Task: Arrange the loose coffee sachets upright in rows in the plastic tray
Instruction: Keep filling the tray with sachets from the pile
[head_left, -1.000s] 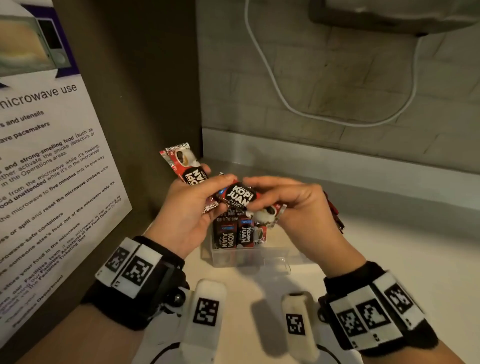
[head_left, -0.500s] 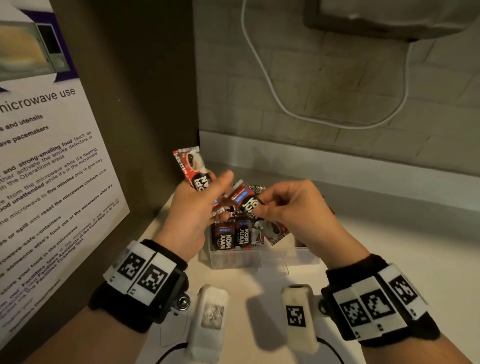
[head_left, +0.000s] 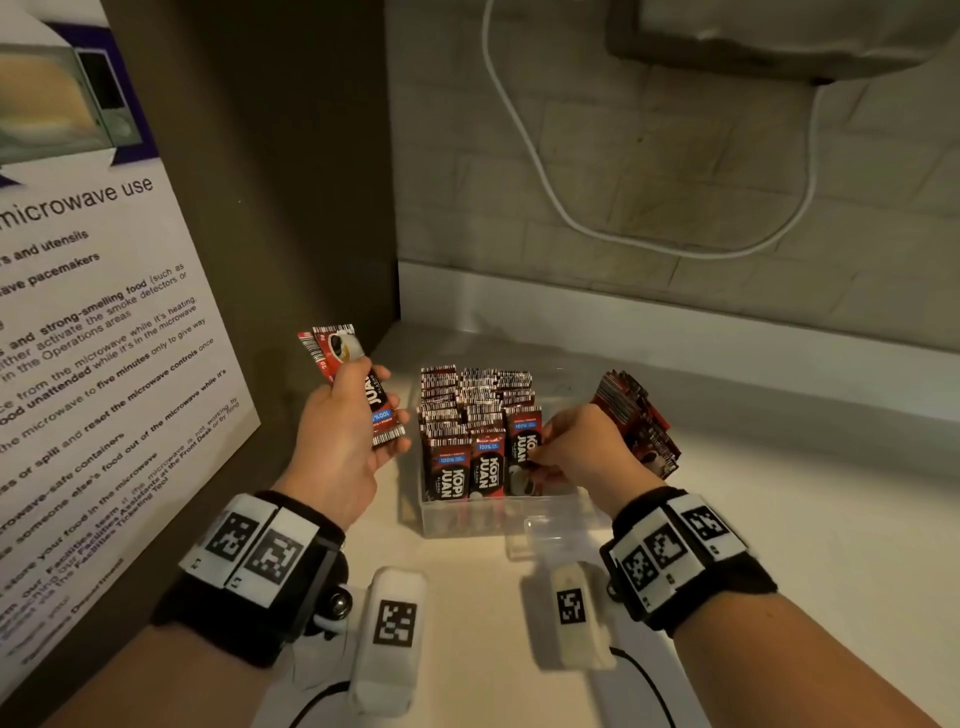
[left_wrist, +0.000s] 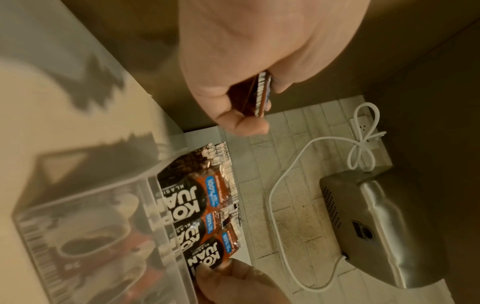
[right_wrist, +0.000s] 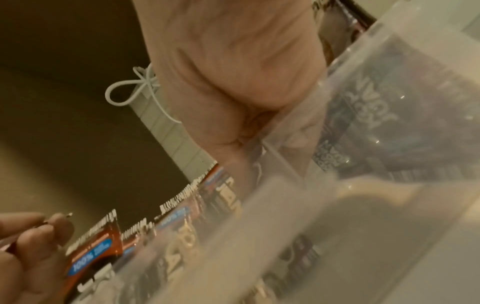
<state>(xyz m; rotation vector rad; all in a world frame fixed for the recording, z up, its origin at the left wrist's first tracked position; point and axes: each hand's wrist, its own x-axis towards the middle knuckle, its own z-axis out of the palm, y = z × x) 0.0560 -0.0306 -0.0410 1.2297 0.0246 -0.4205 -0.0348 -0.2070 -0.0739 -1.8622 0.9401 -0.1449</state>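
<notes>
Coffee sachets (head_left: 470, 431) stand upright in rows inside the clear plastic tray (head_left: 498, 514), which sits on the pale counter (head_left: 779, 519) and serves here as the landmark. The rows fill the tray's left part, and the front row shows three black-and-red "KOPI JUAN" faces just behind the tray's near wall.

At the right end of that front row, the right hand (head_left: 587, 452) reaches down into the tray, its fingertips pinching the front-right sachet (head_left: 524, 452) by its right edge. The left wrist view shows the same pinch at the sachet's lower corner. The right wrist view is blurred by the tray wall, so the curl of the remaining fingers cannot be told.

Just left of the tray and above the counter, the left hand (head_left: 343, 441) grips a few held sachets (head_left: 358, 384) between thumb and curled fingers. They point up and away from the tray, with the printed cup end at the top.

To the right of the tray, beyond the right hand, a leaning bundle of sachets (head_left: 636, 421) tilts to the right; whether it lies inside the tray cannot be told.

Behind the tray rises the tiled wall (head_left: 649, 156), with a looping white cable (head_left: 545, 176) across it. Far left of the tray hangs a microwave notice (head_left: 93, 312).
</notes>
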